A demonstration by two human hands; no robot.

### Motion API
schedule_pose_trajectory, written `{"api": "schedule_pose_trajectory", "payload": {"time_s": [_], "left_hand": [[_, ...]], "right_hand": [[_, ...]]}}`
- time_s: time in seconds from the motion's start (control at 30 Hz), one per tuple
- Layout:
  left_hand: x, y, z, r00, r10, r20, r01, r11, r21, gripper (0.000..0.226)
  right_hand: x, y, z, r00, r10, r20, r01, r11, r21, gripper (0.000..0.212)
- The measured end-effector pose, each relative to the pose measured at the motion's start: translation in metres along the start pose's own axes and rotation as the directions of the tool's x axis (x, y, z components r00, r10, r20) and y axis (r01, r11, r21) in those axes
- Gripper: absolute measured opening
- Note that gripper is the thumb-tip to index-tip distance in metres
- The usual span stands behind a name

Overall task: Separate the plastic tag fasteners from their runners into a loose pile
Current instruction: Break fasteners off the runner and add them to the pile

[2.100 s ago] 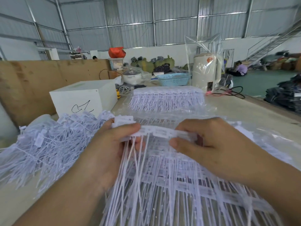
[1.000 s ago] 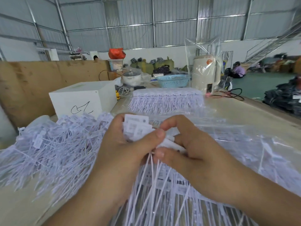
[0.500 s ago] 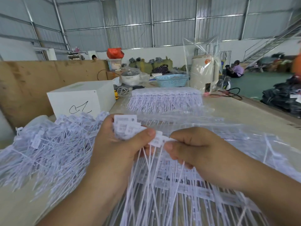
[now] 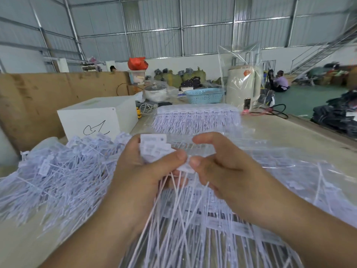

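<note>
My left hand grips a bunch of white plastic tag fasteners by their flat heads, thumb pressed over them; their thin tails hang down toward me. My right hand pinches the end of the same strip of fasteners right beside my left thumb. A big loose pile of separated fasteners lies on the table to the left. Under my hands, flat sheets of fasteners on their runners lie on clear plastic. Another stack of joined fasteners sits farther back.
A white box with a black scribble stands at the back left, by a cardboard wall. Behind are a blue basket, a pot, a cream appliance in clear wrap and cables. A person sits on the floor far right.
My hands have come together: the right hand moved left along the strip, and more fastener heads are gathered in my left hand's bunch than two seconds ago.
</note>
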State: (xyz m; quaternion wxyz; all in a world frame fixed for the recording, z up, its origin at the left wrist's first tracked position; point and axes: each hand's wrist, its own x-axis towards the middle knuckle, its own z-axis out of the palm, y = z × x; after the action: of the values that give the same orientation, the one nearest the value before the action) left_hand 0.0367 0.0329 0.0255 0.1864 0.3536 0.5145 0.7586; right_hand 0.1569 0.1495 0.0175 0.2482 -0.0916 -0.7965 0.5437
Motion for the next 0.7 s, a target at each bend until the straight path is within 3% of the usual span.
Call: {"api": "schedule_pose_trajectory", "payload": {"time_s": [0.17, 0.27, 0.53, 0.7], "left_hand": [[-0.004, -0.004, 0.003, 0.999, -0.042, 0.009, 0.041, 0.997, 0.061, 0.065], [-0.006, -0.007, 0.005, 0.998, -0.057, -0.008, 0.057, 0.997, 0.06, 0.063], [-0.009, -0.016, 0.01, 0.997, -0.052, -0.059, 0.059, 0.991, 0.117, 0.023], [-0.005, -0.015, 0.021, 0.994, -0.101, 0.04, 0.099, 0.994, 0.053, 0.022]], "right_hand": [[0.003, 0.006, 0.001, 1.0, 0.03, -0.01, -0.03, 0.998, -0.049, 0.013], [0.002, 0.007, 0.004, 0.999, 0.035, 0.022, -0.033, 0.997, -0.072, 0.021], [0.005, 0.009, 0.016, 0.983, 0.164, 0.08, -0.181, 0.94, 0.291, 0.027], [0.007, 0.014, 0.019, 0.978, 0.175, 0.11, -0.205, 0.879, 0.429, 0.038]]}}
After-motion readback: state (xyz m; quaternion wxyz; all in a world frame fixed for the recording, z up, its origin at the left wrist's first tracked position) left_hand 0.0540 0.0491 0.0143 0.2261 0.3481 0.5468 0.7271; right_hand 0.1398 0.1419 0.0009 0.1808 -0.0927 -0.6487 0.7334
